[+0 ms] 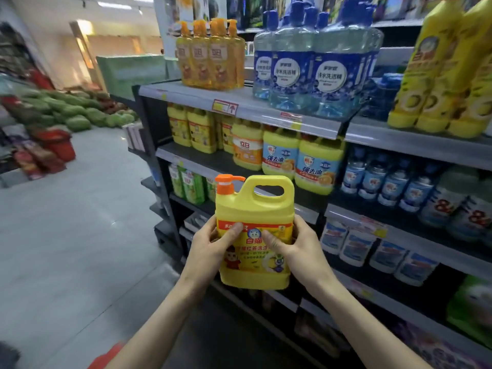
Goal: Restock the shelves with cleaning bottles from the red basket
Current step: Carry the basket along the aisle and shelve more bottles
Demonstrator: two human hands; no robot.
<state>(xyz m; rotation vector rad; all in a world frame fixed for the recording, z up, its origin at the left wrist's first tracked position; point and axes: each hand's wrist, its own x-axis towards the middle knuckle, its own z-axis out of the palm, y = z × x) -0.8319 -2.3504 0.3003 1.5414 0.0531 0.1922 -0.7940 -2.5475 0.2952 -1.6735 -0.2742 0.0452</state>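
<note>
Holding: yellow plastic jug (255,206) with orange pump (226,182), gripped by left hand (210,247) and right hand (299,247), fingers (211,227) curled round its sides.
Progress: jug unshelved; placement judged outstanding.

This is a shop, like a supermarket. Long shelves (191,98) are packed with many of the same soap: orange bottles (210,57), blue bottles (290,70) and yellow jugs (319,166), all in neat rows. Small price tags (225,107) stick on the front edges of the shelves. Far off at the left, a big pile of watermelons (77,113) lies on the shiny grey floor (80,222).
</note>
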